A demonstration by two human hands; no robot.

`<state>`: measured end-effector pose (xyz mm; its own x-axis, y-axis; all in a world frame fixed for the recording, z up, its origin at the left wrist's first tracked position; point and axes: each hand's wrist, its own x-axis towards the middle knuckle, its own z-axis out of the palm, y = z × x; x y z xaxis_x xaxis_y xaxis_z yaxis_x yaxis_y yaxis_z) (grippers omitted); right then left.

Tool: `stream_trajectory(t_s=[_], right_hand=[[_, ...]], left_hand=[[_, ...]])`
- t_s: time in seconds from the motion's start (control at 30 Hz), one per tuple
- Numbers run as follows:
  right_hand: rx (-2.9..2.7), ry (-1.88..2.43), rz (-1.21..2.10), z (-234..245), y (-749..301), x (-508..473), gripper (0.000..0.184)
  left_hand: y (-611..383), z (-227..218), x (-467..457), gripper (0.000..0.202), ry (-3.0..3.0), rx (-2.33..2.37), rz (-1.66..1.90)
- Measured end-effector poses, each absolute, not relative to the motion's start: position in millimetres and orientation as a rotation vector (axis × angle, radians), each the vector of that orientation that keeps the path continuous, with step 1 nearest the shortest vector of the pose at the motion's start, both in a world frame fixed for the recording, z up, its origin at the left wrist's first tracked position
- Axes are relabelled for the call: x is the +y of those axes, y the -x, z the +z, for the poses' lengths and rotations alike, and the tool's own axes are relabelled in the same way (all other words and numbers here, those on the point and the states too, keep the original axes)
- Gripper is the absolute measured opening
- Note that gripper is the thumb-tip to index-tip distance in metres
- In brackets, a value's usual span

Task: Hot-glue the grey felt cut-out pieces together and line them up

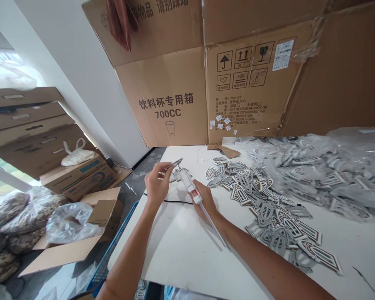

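Observation:
My left hand (158,180) pinches a small flat grey piece (176,163) by its edge, tilted above the white table (181,237). My right hand (205,199) is wrapped round a white hot glue gun (189,183) with a red patch on its body. A long glue stick (214,227) sticks out of the gun's back end. The gun's nozzle points away from me, close to the held piece; whether they touch I cannot tell. Beneath the nozzle a few similar pieces (175,176) lie on the table, partly hidden by the gun and my left hand.
To the right spreads a heap of arched grey-and-white pieces (265,208), with plastic-bagged ones (315,166) behind. A cardboard wall (175,83) closes off the back. A black cord (178,202) crosses the table. An open carton (81,233) stands on the floor at left.

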<state>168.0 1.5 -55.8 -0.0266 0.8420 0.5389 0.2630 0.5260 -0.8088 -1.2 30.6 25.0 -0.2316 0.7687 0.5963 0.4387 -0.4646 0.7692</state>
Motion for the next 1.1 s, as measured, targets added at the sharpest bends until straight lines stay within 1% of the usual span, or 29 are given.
stream_trajectory(t_s=[0.13, 0.2, 0.27, 0.4, 0.67, 0.87, 1.1], right_hand=[[-1.546, 1.009, 0.642, -54.5, -168.2, -1.8, 0.011], [-1.55, 1.008, 0.64, -52.6, -168.3, -3.9, 0.009], [-1.565, 0.989, 0.641, -50.2, -168.6, -5.8, 0.007], [-1.555, 0.975, 0.649, -48.7, -169.1, -6.3, 0.006], [-1.535, 0.992, 0.669, -51.5, -168.8, -5.0, 0.005], [-1.541, 0.987, 0.652, -48.6, -168.8, -7.2, 0.005], [-1.574, 0.961, 0.614, -46.7, -168.9, -6.8, 0.008]], left_hand=[[6.4, 17.3, 45.2, 0.051, -1.149, 1.251, 1.656], [8.3, 17.6, 47.8, 0.052, -0.915, 1.157, 1.589], [8.0, 19.9, 46.8, 0.045, -0.8, 1.067, 1.541], [2.8, 24.3, 41.0, 0.035, -0.762, 0.928, 1.48], [-3.5, 21.9, 38.5, 0.031, -0.802, 0.908, 1.427], [-4.3, 18.5, 38.1, 0.04, -0.786, 0.921, 1.408], [-6.3, 18.4, 35.2, 0.049, -0.973, 1.077, 1.5]])
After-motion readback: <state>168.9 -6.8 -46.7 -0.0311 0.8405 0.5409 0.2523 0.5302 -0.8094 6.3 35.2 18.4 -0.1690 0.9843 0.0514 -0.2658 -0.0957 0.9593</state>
